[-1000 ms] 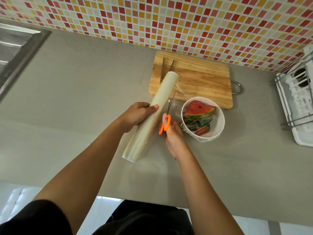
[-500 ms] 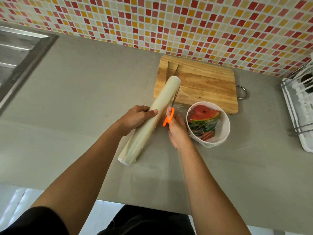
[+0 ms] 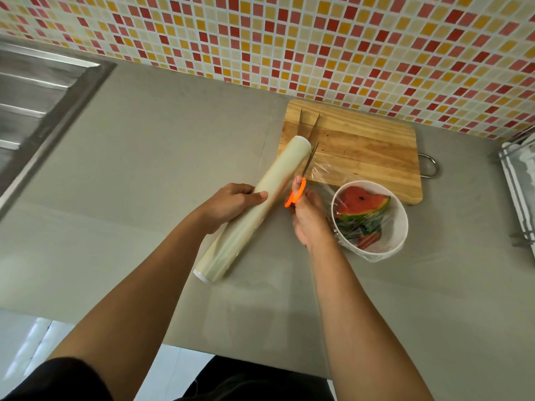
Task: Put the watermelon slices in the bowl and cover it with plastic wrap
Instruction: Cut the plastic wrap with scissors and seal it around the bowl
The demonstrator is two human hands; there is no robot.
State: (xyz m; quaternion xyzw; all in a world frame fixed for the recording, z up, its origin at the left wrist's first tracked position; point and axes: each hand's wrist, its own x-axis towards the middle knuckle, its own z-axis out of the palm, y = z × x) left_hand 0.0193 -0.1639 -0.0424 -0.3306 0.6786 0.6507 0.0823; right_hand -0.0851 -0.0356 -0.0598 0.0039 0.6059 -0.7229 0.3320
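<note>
A white bowl (image 3: 401, 224) on the grey counter holds watermelon slices (image 3: 360, 202) under a sheet of clear plastic wrap (image 3: 324, 170) that stretches left towards the roll. My left hand (image 3: 231, 202) grips the roll of plastic wrap (image 3: 252, 208), tilted with its far end over the cutting board's corner. My right hand (image 3: 308, 217) holds orange-handled scissors (image 3: 296, 193) between roll and bowl, the blades pointing away along the roll's right side.
A wooden cutting board (image 3: 362, 149) lies behind the bowl against the mosaic-tiled wall, with a thin metal tool (image 3: 308, 127) on its left end. A steel sink (image 3: 34, 105) is at far left. A dish rack (image 3: 518, 180) stands at the right edge.
The scissors have advanced away from me along the roll, towards the cutting board. The roll stays in my left hand at the same tilt.
</note>
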